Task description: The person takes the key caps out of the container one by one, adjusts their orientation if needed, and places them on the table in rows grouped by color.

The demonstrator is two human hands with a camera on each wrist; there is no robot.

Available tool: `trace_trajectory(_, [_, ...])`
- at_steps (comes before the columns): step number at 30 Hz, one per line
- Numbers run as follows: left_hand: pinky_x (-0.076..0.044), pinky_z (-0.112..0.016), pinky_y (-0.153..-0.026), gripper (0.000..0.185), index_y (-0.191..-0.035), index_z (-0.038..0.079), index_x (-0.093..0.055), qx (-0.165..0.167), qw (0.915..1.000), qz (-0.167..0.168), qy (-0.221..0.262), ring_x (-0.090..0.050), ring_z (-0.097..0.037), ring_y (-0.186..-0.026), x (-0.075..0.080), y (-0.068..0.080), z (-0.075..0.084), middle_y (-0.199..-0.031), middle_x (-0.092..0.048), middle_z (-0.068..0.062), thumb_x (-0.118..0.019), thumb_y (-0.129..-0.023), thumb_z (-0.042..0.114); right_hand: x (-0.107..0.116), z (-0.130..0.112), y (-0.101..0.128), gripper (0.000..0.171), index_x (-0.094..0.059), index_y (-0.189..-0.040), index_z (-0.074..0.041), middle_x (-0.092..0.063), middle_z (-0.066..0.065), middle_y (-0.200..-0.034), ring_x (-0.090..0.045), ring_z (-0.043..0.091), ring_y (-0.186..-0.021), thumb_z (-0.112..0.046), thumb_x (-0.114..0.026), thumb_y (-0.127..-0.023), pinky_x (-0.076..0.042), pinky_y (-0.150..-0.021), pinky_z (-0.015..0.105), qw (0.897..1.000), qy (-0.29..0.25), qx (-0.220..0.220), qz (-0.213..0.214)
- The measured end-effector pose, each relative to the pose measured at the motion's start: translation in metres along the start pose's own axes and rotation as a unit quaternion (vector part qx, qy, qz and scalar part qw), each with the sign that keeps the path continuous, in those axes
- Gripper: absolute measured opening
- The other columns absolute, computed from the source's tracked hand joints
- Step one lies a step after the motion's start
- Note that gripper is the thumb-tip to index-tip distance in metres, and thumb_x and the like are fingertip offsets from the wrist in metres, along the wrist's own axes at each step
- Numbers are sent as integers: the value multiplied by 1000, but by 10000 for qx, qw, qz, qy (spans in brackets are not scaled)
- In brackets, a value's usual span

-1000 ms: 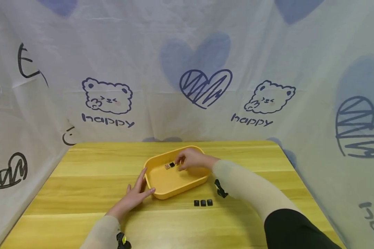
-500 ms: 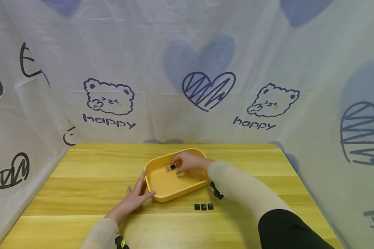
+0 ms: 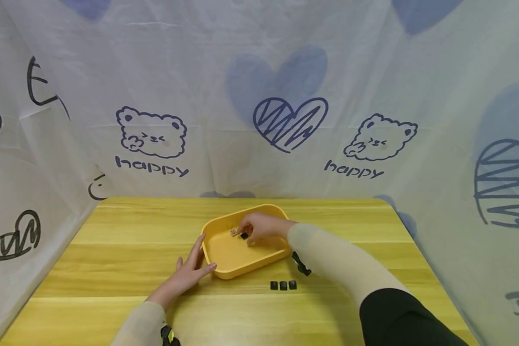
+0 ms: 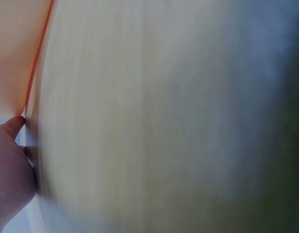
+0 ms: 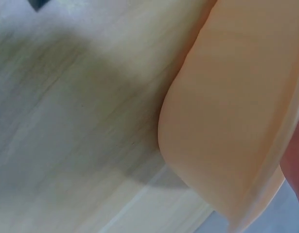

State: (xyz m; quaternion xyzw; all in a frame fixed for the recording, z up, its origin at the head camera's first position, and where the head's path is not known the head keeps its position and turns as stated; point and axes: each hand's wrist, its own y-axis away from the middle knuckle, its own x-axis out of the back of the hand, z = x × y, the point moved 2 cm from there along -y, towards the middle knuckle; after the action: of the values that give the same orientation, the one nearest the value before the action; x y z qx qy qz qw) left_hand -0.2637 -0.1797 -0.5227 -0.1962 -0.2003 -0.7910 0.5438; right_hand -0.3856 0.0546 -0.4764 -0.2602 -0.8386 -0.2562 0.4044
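My right hand [image 3: 261,227] is inside the yellow tray [image 3: 225,270], fingers curled, pinching the black keycap [image 3: 244,235] at the tray's far side, just right of a tan keycap [image 3: 233,232]. My left hand [image 3: 187,275] lies flat with straight fingers against the tray's near-left corner.

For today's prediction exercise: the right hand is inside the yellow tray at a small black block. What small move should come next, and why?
Probably lift the black block out and set it beside the three lined up on the table. The right hand seems to pinch it; the left hand steadies the tray.
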Motion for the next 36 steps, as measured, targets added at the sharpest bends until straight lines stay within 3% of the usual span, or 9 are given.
trace_trajectory(9, [21,-64,-105,89,-157,22,5,10,10000,8,23,-18,-40,-143,0,0,1,-154,-21,-28,-59,-98,37,-3,-2,7,38,-72,-111,-7,-65,2,-93,-57,10,-81,8,-76,-76,-49,-71,20,9998,110,46,-169])
trace_trajectory(17, [21,-63,-105,89,-157,22,6,21,10000,-9,68,-18,-38,-144,-1,1,1,-155,-20,-27,-59,-98,37,-7,1,12,30,-75,-104,-12,-64,-6,-90,-55,6,-78,5,-76,-79,-49,-69,19,9992,104,-50,-378])
trace_trajectory(23, [21,-63,-106,89,-157,23,7,47,10000,-28,6,-17,-39,-144,-2,1,0,-155,-19,-27,-58,-98,38,-8,4,18,25,-76,-99,-10,-65,-3,-85,-53,6,-74,5,-76,-78,-47,-65,18,9990,6,-160,-423])
trace_trajectory(29, [22,-61,-106,89,-157,23,8,99,9999,-109,47,-13,-42,-144,-3,1,2,-155,-18,-27,-57,-98,40,0,3,33,34,-74,-105,-7,-65,0,-88,-50,9,-74,11,-70,-76,-42,-62,21,9986,-273,-288,-352])
trace_trajectory(36, [20,-64,-105,89,-157,21,8,-17,10000,-39,-47,-17,-42,-143,-1,0,1,-155,-19,-27,-57,-99,37,11,-1,46,30,-74,-108,-7,-63,-5,-90,-54,8,-77,6,-70,-81,-48,-68,21,9993,229,-121,-277])
